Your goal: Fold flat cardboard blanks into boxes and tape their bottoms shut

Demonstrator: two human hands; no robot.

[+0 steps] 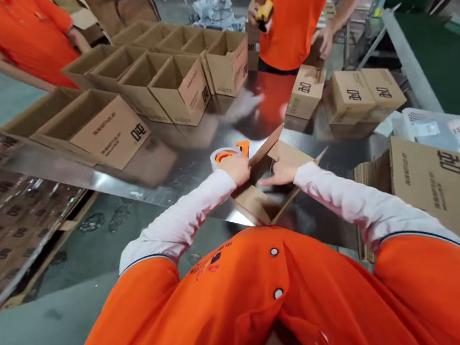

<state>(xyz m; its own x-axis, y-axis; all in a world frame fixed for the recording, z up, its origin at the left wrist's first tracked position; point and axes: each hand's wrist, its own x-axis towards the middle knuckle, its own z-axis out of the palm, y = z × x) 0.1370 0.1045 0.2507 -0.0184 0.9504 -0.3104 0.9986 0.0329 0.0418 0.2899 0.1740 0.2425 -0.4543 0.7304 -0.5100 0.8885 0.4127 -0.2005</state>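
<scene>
One metal counter (180, 172), on which the goods are laid. Several rows of cartons (112, 131), stood at the left with mouths open upward; their shaping is judged done. One stack of flattened cartons (435, 190), kept at the right; unfolding is left there. Three closed-looking boxes (349, 94), set at the far side near a co-worker (292, 24). One half-formed carton (258, 200), placed at the counter's near edge between both hands, flaps spread; folding and taping are judged unfinished. One right hand (283, 173), reached inside it, a finger extended; whether its grip is closed on a flap cannot be told. One left hand (234, 168), placed against the carton's left side, its grip wrapped around an orange tape dispenser (243, 147).
</scene>
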